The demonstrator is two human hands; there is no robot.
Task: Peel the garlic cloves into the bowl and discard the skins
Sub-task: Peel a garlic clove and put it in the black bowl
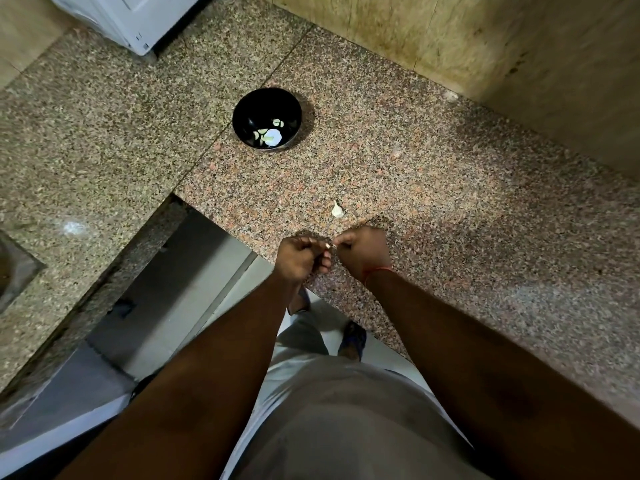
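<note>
Over the counter edge (450, 209), left hand (298, 258) and right hand (363, 252) both curled tight, pinching one garlic clove (327, 245). Tiny, light, papery skin, probably slippery; best nipped at the tip. Bowl (249, 109) well apart.

A home kitchen is shown. An L-shaped speckled granite surface (433, 174) is set against a stained stone-tiled wall (485, 39). A steel sink (15, 268) is let into it at the left edge, and a white appliance (138, 19) is seen behind.
</note>
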